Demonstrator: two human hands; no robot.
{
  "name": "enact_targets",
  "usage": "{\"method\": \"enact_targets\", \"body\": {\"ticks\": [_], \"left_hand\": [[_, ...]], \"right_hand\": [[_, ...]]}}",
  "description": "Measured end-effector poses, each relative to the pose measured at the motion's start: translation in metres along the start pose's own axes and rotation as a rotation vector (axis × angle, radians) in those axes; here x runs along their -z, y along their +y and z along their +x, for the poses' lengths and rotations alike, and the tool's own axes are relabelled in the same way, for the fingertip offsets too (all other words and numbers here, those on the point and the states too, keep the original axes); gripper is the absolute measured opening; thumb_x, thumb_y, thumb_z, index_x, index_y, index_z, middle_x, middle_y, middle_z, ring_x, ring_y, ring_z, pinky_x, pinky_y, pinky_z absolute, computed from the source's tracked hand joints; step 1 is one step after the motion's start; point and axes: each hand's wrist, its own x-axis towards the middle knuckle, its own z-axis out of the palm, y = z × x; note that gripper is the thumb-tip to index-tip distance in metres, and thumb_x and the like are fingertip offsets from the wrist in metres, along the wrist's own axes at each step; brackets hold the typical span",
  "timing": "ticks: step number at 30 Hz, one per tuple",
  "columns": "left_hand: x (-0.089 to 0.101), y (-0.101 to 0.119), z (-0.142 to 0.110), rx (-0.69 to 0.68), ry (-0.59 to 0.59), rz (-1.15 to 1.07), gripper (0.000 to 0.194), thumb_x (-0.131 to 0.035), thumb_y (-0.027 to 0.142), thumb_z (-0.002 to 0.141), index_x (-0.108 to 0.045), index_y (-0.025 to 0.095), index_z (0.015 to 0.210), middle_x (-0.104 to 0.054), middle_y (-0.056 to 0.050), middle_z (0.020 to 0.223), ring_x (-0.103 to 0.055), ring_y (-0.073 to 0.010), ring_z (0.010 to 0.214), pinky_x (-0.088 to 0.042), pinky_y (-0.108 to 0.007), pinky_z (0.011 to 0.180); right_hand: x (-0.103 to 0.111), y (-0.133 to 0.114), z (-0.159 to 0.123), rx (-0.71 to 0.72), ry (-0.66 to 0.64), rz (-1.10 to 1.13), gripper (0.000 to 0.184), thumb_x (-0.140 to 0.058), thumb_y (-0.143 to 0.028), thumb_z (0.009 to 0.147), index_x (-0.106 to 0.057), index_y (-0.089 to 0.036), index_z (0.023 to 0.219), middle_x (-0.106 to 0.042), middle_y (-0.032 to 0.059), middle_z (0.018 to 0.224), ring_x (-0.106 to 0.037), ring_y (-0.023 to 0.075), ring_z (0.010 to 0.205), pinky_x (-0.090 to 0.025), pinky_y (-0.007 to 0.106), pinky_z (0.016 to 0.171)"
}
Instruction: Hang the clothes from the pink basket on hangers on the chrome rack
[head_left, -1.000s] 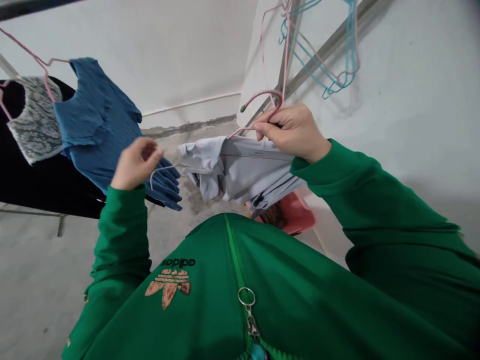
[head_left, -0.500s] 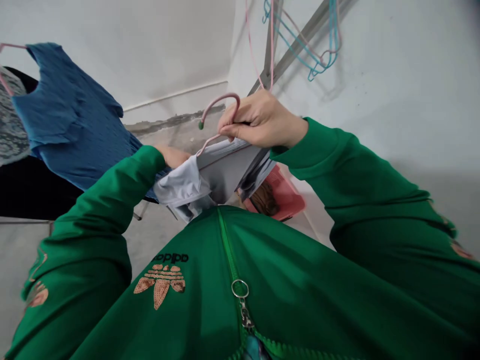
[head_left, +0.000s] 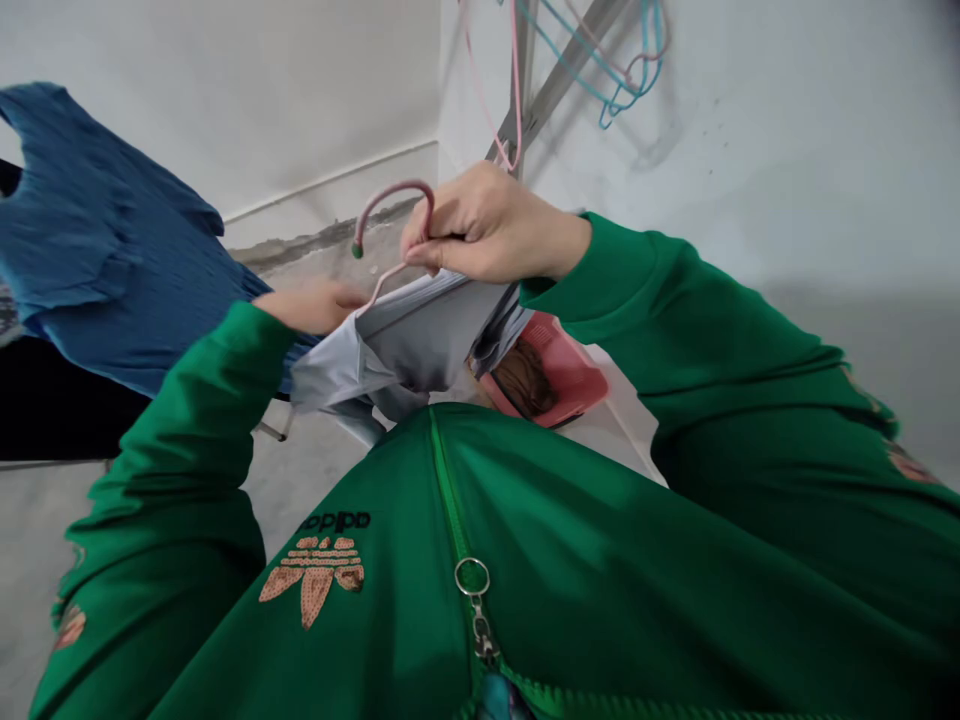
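A pink wire clothes hanger (head_left: 390, 185) with a green-tipped hook is pinched at its neck by my right hand (head_left: 484, 225). From it hangs a pale grey garment (head_left: 420, 335), whose collar or shoulder edge lies along the hanger's arm. My left hand (head_left: 315, 305) is at the garment's left shoulder, its fingers closed on the cloth edge beside the hanger; they are slightly blurred and partly hidden. The lower part of the garment drops behind my green jacket front.
A blue garment (head_left: 112, 240) hangs at the left, with black cloth (head_left: 67, 400) below it. A pink basket (head_left: 574, 380) holding brown cloth (head_left: 525, 375) stands low behind the garment. Blue hangers (head_left: 577, 50) and a pink hanger (head_left: 517, 100) hang on a grey metal bracket (head_left: 570, 65) by the white wall.
Both hands, the hanger and the garment have shifted a little to the left in view. My left hand shows more above the garment's shoulder. The right hand keeps its pinch.
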Motion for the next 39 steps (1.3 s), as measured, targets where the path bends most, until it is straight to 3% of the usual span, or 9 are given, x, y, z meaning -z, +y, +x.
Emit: {"method": "enact_targets", "body": {"ticks": [2,4,9,14,19,22,28,34,39], "left_hand": [[0.019,0.000,-0.005,-0.115,-0.154,-0.127,0.045,-0.043,0.050,0.095,-0.064,0.013,0.109,-0.072,-0.001,0.098,-0.062,-0.0117,0.083,-0.052,-0.026,0.079],[0.027,0.006,-0.008,-0.199,-0.127,-0.116,0.042,-0.044,0.048,0.094,-0.065,0.015,0.109,-0.071,-0.004,0.100,-0.063,-0.0156,0.089,-0.051,-0.030,0.082],[0.005,0.022,-0.004,-0.086,0.369,0.199,0.024,-0.043,0.033,0.094,-0.061,0.019,0.086,-0.061,-0.004,0.074,-0.060,-0.0190,0.076,-0.044,-0.031,0.074],[0.010,0.007,-0.001,-0.044,0.710,0.145,0.026,-0.042,0.030,0.094,-0.052,0.019,0.072,-0.050,0.001,0.065,-0.046,-0.0124,0.063,-0.033,-0.026,0.061],[0.031,-0.007,-0.014,-0.028,0.763,0.144,0.025,-0.044,0.030,0.090,-0.047,0.020,0.067,-0.048,0.000,0.063,-0.041,-0.0122,0.062,-0.029,-0.026,0.060],[0.037,-0.011,-0.018,-0.045,0.812,0.116,0.024,-0.043,0.029,0.089,-0.046,0.020,0.067,-0.047,0.001,0.063,-0.041,-0.0123,0.061,-0.030,-0.027,0.060],[0.045,-0.017,-0.023,-0.050,0.881,0.119,0.022,-0.043,0.028,0.089,-0.048,0.020,0.069,-0.050,0.000,0.065,-0.043,-0.0123,0.064,-0.034,-0.027,0.063],[0.047,-0.022,-0.027,-0.102,0.903,0.091,0.022,-0.045,0.026,0.089,-0.052,0.019,0.070,-0.050,0.001,0.065,-0.045,-0.0109,0.063,-0.035,-0.026,0.061],[0.044,-0.020,-0.036,-0.188,0.916,0.042,0.023,-0.046,0.024,0.089,-0.053,0.019,0.068,-0.051,0.001,0.063,-0.046,-0.0102,0.059,-0.035,-0.025,0.058]], "right_hand": [[0.000,0.005,0.004,0.027,0.024,-0.039,0.021,-0.054,-0.028,0.090,-0.064,-0.018,0.075,-0.065,-0.0005,0.072,-0.059,0.0108,0.069,-0.046,0.024,0.067],[-0.002,0.009,0.011,0.029,0.045,-0.070,0.022,-0.054,-0.026,0.090,-0.063,-0.017,0.073,-0.066,0.0009,0.073,-0.059,0.0108,0.067,-0.045,0.024,0.064],[-0.002,0.008,0.030,-0.061,0.105,-0.085,0.022,-0.055,-0.023,0.091,-0.064,-0.012,0.075,-0.067,0.0024,0.073,-0.058,0.0096,0.068,-0.044,0.023,0.067],[0.041,0.032,0.014,-0.002,0.169,0.040,0.045,-0.046,-0.037,0.093,-0.053,-0.008,0.127,-0.063,0.0103,0.118,-0.058,0.0102,0.103,-0.045,0.021,0.091],[0.072,0.078,-0.034,-0.186,0.045,-0.156,0.060,-0.058,-0.051,0.081,-0.058,-0.012,0.126,-0.060,0.0114,0.126,-0.057,0.0175,0.112,-0.045,0.028,0.097],[0.055,0.089,-0.046,-0.160,-0.013,-0.214,0.046,-0.062,-0.050,0.080,-0.066,-0.017,0.112,-0.066,0.0106,0.116,-0.059,0.0245,0.107,-0.046,0.041,0.096],[0.022,0.089,-0.047,-0.212,0.123,-0.200,0.029,-0.053,-0.038,0.086,-0.068,-0.017,0.098,-0.069,0.0089,0.097,-0.061,0.0207,0.092,-0.047,0.035,0.085],[0.043,0.081,-0.039,-0.150,0.093,0.069,0.026,-0.056,-0.037,0.084,-0.069,-0.019,0.098,-0.069,0.0074,0.108,-0.061,0.0187,0.102,-0.047,0.033,0.092],[0.032,0.075,-0.020,-0.389,-0.091,0.411,0.029,-0.044,-0.029,0.091,-0.069,-0.016,0.088,-0.073,0.0073,0.094,-0.067,0.0162,0.087,-0.052,0.029,0.081]]}}
